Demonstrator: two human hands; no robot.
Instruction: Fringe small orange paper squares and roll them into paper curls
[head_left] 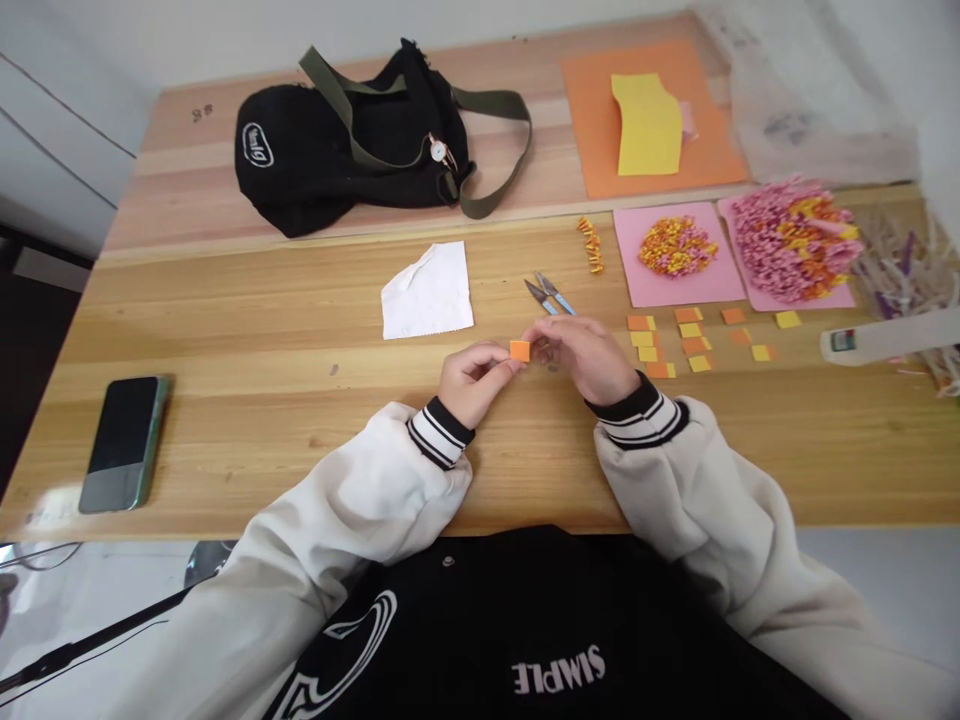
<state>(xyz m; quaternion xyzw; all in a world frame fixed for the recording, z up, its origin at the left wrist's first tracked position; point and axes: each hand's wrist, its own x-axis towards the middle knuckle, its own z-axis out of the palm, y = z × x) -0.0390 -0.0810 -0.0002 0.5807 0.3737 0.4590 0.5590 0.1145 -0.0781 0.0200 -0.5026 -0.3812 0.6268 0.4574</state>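
A small orange paper piece (520, 351) is pinched upright between the thumb and forefinger of my left hand (478, 382), over the middle of the table. At its right edge are the curled fingertips of my right hand (589, 355); its thumb is partly hidden and slightly blurred. Just beyond my right hand lie thread snips (550, 294) with blue handles, blades pointing away. To the right, several small orange and yellow paper pieces (690, 330) lie in loose columns. A creased white paper (429, 292) rests beyond my left hand.
Two pink sheets (637, 285) bear piles of tiny pink, orange and yellow rolls (677, 247); a short row of orange rolls (590, 246) lies beside them. A black bag (300, 150), phone (124, 443), orange sheet (592, 130), yellow paper (649, 125) and whitish tube (892, 338) surround the work area.
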